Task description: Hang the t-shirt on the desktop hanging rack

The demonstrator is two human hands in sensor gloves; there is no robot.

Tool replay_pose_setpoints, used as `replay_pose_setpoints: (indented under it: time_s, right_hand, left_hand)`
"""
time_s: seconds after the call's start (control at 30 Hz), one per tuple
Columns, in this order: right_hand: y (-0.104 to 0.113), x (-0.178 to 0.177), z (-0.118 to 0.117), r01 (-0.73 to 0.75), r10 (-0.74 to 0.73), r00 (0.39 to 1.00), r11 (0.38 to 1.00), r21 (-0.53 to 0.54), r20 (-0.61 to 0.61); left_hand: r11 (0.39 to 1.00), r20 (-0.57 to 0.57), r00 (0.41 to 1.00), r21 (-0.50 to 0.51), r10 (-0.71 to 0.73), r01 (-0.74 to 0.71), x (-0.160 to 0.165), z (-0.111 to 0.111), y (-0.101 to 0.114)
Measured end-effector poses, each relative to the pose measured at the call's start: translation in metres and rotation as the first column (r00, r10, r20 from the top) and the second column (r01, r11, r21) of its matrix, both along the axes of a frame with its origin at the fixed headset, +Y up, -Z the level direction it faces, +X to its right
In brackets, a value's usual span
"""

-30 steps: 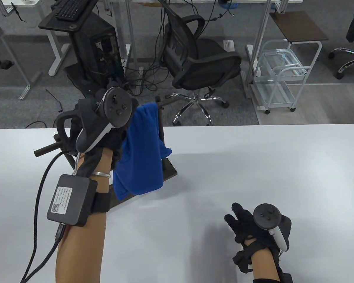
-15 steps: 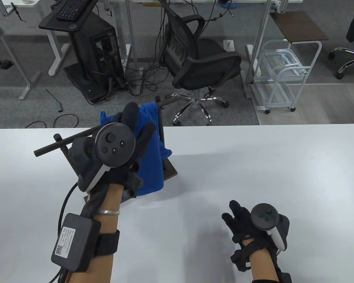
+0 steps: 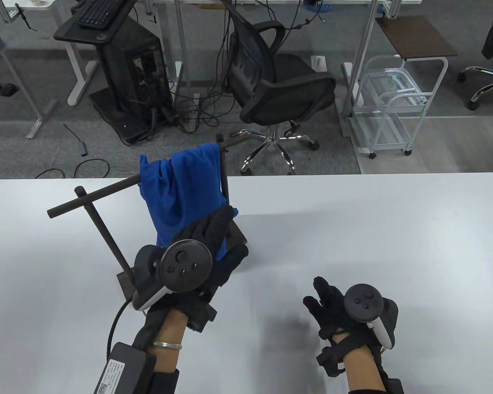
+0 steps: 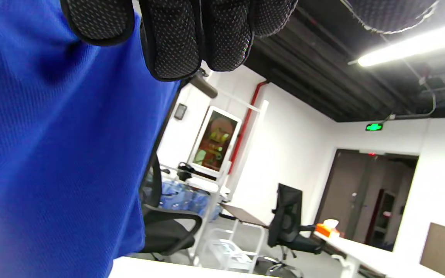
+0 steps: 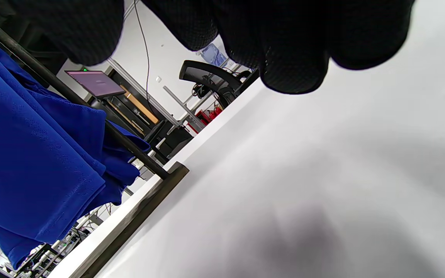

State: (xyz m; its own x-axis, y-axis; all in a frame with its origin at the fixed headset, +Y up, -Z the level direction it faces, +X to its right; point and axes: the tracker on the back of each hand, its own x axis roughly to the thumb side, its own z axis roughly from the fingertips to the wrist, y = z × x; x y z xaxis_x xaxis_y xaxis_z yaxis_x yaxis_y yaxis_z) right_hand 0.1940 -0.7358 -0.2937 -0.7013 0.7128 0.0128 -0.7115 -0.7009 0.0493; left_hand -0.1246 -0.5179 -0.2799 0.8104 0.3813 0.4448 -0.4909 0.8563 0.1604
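Observation:
A blue t-shirt [image 3: 180, 188] hangs draped over the horizontal bar of the black desktop rack [image 3: 94, 195], reaching down to the rack's base plate. My left hand [image 3: 230, 234] is low in front of the shirt, fingers extended and resting on its lower part. In the left wrist view the fingertips [image 4: 176, 38] lie against the blue fabric [image 4: 52, 154], with the thumb held apart. My right hand [image 3: 322, 299] hovers open and empty over the table at the lower right. The right wrist view shows the shirt [image 5: 33, 154] and the rack base [image 5: 137, 204] to its left.
The white table [image 3: 394, 230] stretches to the right of the rack. Beyond its far edge stand an office chair [image 3: 279, 86], a computer tower [image 3: 131, 69] and a white wire cart [image 3: 390, 106].
My left hand came down from the top of the bar to the shirt's lower part. The shirt now lies spread wider along the bar. My right hand drifted slightly left.

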Motion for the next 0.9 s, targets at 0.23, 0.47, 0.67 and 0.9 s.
replay_pose_setpoints:
  time_s: [0.23,0.47,0.67,0.9]
  right_hand:
    - [0.002,-0.006,-0.001,-0.004,0.005,1.000,0.999,0.038,-0.024]
    - [0.001,-0.020,-0.002,-0.026,0.030,0.997,0.998,0.061,-0.072]
    - [0.000,-0.033,-0.001,-0.050,0.059,0.991,0.996,0.072,-0.120]
    - [-0.004,-0.045,-0.001,-0.084,0.095,0.982,0.994,0.073,-0.165]
  left_hand:
    - [0.994,0.044,0.995,-0.069,0.092,-0.089,0.005,0.003,-0.066]
    - [0.970,0.025,0.977,-0.127,0.213,-0.208,-0.010,0.006,-0.134]
    - [0.950,-0.030,0.964,-0.167,0.262,-0.264,-0.023,0.006,-0.181]
    - [0.930,-0.016,0.963,-0.256,0.268,-0.263,-0.033,0.005,-0.223]
